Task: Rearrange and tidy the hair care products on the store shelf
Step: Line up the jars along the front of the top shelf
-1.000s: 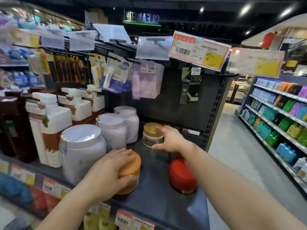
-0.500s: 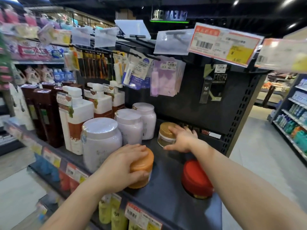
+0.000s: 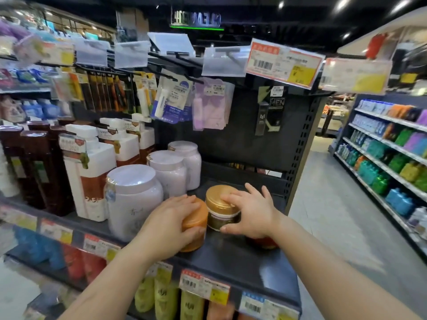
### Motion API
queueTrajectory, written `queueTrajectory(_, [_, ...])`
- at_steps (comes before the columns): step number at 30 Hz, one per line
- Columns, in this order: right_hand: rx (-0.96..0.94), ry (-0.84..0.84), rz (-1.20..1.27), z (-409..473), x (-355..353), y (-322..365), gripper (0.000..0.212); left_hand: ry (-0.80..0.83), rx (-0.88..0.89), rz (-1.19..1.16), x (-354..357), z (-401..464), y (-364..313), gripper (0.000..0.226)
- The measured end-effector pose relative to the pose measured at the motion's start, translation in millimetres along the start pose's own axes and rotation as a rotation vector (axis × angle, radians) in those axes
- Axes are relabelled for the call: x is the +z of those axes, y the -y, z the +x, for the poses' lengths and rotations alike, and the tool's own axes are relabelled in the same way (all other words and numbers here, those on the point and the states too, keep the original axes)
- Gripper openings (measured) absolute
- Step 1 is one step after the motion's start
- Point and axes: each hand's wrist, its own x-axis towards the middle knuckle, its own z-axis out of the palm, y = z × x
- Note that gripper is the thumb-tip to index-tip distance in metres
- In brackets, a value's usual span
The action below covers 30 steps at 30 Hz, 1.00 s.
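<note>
left hand (image 3: 167, 224) gripping orange jar (image 3: 195, 221), right hand (image 3: 250, 212) gripping gold-lidded jar (image 3: 221, 207), touching. bare dark shelf (image 3: 242, 264) toward front edge. red jar (image 3: 265, 242) mostly hidden under right wrist.

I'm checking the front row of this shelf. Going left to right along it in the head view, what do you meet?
Brown bottle → white pump bottle → big white jar → orange jar in left hand → gold-lidded jar in right hand.
</note>
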Motion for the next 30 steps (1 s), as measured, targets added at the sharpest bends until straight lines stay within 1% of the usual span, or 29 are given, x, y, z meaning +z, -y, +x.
queueTrajectory(3, [0.019, -0.030, 0.022, -24.3, -0.4, 9.0, 0.082, -0.008, 0.019, 0.019, -1.8, 0.7, -3.2, 0.065])
queueTrajectory(10, [0.089, -0.077, 0.111, -78.8, 2.8, 26.4, 0.076, 0.064, 0.034, 0.055, -7.4, 2.8, -5.0, 0.065])
queueTrajectory(17, [0.130, -0.080, 0.115, -112.2, 3.5, 39.0, 0.077, 0.106, 0.056, 0.068, -9.8, 4.5, -7.3, 0.067])
queueTrajectory(20, [0.111, -0.079, 0.225, -113.2, -0.4, 31.9, 0.082, 0.123, 0.081, 0.074, -12.6, 1.6, -7.8, 0.069])
queueTrajectory(22, [0.147, -0.119, 0.308, -113.2, -6.0, 15.4, 0.088, 0.087, 0.099, 0.084, -12.3, -7.1, -12.4, 0.076])
queueTrajectory(23, [0.181, -0.132, 0.310, -112.0, -9.0, 4.0, 0.089, 0.071, 0.113, 0.084, -11.1, -11.9, -16.9, 0.080])
queueTrajectory(25, [0.248, -0.088, 0.248, -107.3, -13.3, -17.1, 0.090, 0.080, 0.153, 0.090, -6.4, -18.0, -29.9, 0.088])
queueTrajectory(27, [0.284, 0.021, 0.176, -101.0, -10.7, -29.6, 0.089, 0.119, 0.177, 0.129, 1.9, -19.7, -44.6, 0.091])
queueTrajectory(30, [0.278, 0.129, 0.150, -94.3, -1.5, -37.7, 0.084, 0.101, 0.143, 0.197, 12.2, -18.6, -59.5, 0.084])
